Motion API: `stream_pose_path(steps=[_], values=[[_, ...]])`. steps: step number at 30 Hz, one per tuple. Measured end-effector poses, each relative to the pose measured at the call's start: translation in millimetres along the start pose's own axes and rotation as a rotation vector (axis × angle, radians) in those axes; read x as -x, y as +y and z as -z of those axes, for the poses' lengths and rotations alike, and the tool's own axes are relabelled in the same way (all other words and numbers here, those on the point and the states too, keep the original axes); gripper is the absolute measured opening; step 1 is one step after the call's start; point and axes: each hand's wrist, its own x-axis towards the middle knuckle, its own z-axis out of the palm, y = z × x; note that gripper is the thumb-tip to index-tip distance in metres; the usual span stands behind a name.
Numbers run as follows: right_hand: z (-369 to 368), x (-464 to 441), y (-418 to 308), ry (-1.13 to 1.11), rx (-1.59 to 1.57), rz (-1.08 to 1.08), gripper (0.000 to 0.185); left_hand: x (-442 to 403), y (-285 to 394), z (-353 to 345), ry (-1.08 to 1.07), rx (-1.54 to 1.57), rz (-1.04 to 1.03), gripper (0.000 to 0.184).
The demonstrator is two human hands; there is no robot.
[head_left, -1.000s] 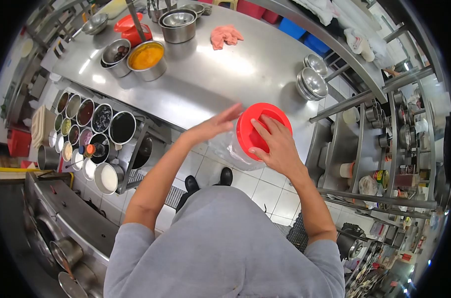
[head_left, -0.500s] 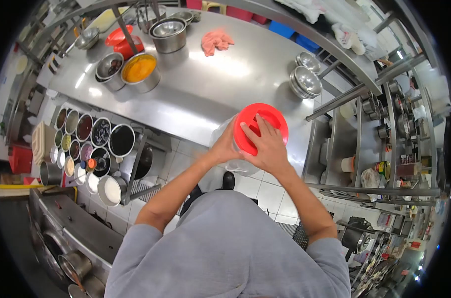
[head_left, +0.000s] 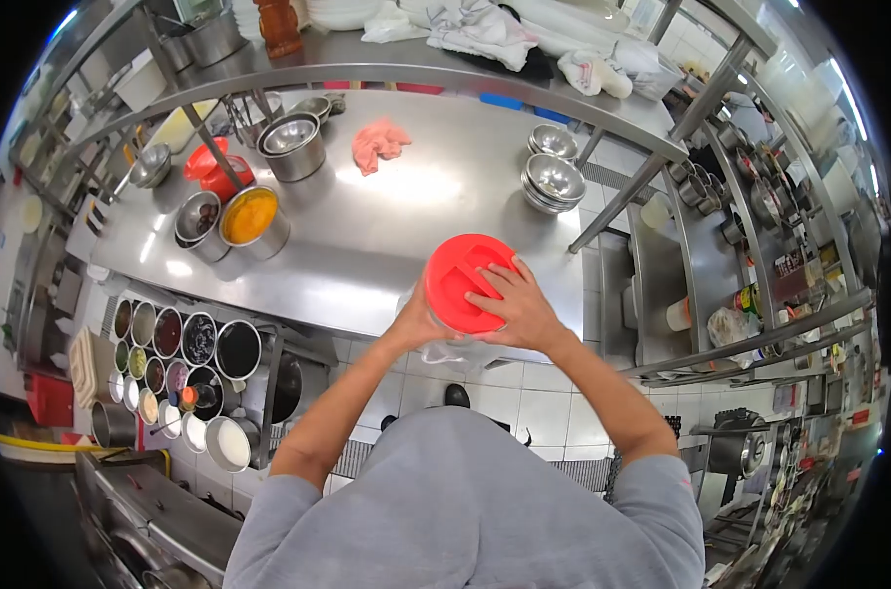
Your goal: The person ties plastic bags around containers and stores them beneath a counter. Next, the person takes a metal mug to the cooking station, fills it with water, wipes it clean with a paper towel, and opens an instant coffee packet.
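A round red lid with a raised grip bar across its top sits on a clear plastic container, close in front of my body. My left hand is wrapped around the container's side just under the rim. On the lid's right side lies my right hand, its fingers hooked over the top against the grip bar and its thumb near the front edge. The lid and my hands hide most of the container, so its contents cannot be made out.
Beyond is a steel table with a pot of orange sauce, stacked steel bowls and a pink cloth. A steel shelf runs above its far side. Several sauce tubs stand at left; shelving is at right.
My view has tilted up and turned, bringing the overhead shelf into sight. The container appears lower and further left. My right fingers have shifted to the right across the lid.
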Motion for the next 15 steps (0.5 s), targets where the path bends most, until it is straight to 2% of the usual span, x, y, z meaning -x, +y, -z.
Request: stream_pose_path(steps=[1, 4, 7, 8, 11, 13, 14, 15], values=[[-8, 0, -3, 0.051, -0.006, -0.009, 0.07, -2, 8, -2, 0.004, 0.02, 0.004, 0.136], [-44, -5, -33, 0.292, 0.075, -0.262, 0.068, -2, 10, -1, 0.001, 0.068, 0.068, 0.128], [-57, -18, -58, 0.404, 0.131, -0.442, 0.061, -5, 12, 3, 0.014, 0.055, 0.055, 0.117], [-52, -12, -59, 0.384, 0.123, -0.418, 0.058, -2, 12, 0, 0.015, 0.053, 0.046, 0.113], [-31, -4, -50, 0.383, -0.013, -0.368, 0.05, 5, 24, 18, -0.085, -0.303, 0.146, 0.097], [-19, 11, -25, 0.453, -0.222, -0.348, 0.046, 25, 19, 36, 0.114, -0.474, 0.142, 0.09], [-12, 22, -16, 0.524, -0.201, -0.428, 0.045, 38, 17, 47, 0.214, -0.562, 0.14, 0.086], [-4, 35, -4, 0.591, -0.173, -0.506, 0.045, 53, 6, 57, 0.337, -0.449, 0.258, 0.083]])
